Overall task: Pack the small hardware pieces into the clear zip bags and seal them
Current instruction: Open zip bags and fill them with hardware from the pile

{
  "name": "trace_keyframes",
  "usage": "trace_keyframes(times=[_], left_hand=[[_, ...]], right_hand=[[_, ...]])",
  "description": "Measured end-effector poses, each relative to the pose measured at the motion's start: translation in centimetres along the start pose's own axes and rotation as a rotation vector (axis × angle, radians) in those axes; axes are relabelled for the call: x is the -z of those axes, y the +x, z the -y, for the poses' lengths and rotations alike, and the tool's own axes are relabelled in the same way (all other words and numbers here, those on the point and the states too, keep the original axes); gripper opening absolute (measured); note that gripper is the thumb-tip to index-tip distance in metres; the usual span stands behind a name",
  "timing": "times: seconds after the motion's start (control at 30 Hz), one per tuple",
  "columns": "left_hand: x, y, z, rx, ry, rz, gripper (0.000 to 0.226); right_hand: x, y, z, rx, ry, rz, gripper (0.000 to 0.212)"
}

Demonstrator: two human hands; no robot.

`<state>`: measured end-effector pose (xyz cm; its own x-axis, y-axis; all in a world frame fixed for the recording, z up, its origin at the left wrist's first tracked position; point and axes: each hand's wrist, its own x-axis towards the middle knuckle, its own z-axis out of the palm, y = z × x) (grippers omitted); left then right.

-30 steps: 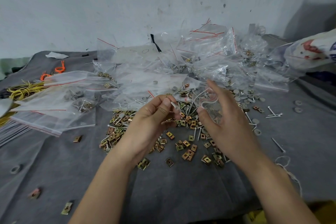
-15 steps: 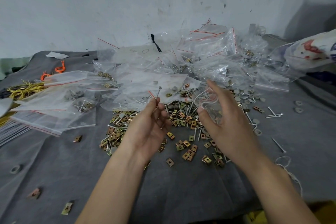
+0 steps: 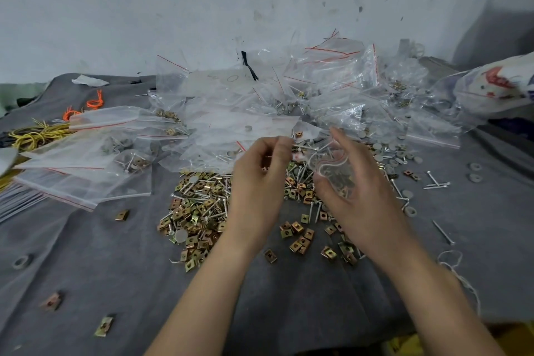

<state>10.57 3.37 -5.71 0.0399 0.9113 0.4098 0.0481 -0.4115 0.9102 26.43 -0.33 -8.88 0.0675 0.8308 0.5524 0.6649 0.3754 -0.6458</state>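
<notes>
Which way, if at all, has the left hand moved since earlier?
Yes: the left hand went rightward, away from the brass clip pile, bringing its nail toward the clear bag in the right hand.

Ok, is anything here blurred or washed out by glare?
Head view: motion blur softens the left hand at its fingertips, hiding what they pinch; the clear bag in the right hand and the bag pile show glare; the wide lens bends the frame's edges.

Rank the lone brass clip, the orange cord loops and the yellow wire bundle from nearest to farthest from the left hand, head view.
1. lone brass clip, on the grey cloth, left of the left hand.
2. orange cord loops, farther back-left.
3. yellow wire bundle, at the far left edge.
</notes>
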Motion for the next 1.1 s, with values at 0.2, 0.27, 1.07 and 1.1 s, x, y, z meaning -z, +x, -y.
trace_keyframes(times=[0.2,0.27,1.07,1.1], left_hand=[[-0.7,-0.1,0.0,-0.037,0.028,0.148,0.024],[0.3,0.2,0.1,-0.055,0.056,0.092,0.021],[9.7,-1.2,2.1,0.138,1.184,0.215,0.026],[9.7,-1.2,1.9,0.15,1.206,0.217,0.028]], right_hand=[[0.0,0.1,-0.1,-0.01,0.006,-0.011,0.066],[0.1,0.1,-0.1,-0.02,0.005,-0.012,0.065],[0.4,0.0,0.5,-0.023,-0.041,0.002,0.064],[0.4,0.0,0.5,-0.023,-0.041,0.002,0.063]])
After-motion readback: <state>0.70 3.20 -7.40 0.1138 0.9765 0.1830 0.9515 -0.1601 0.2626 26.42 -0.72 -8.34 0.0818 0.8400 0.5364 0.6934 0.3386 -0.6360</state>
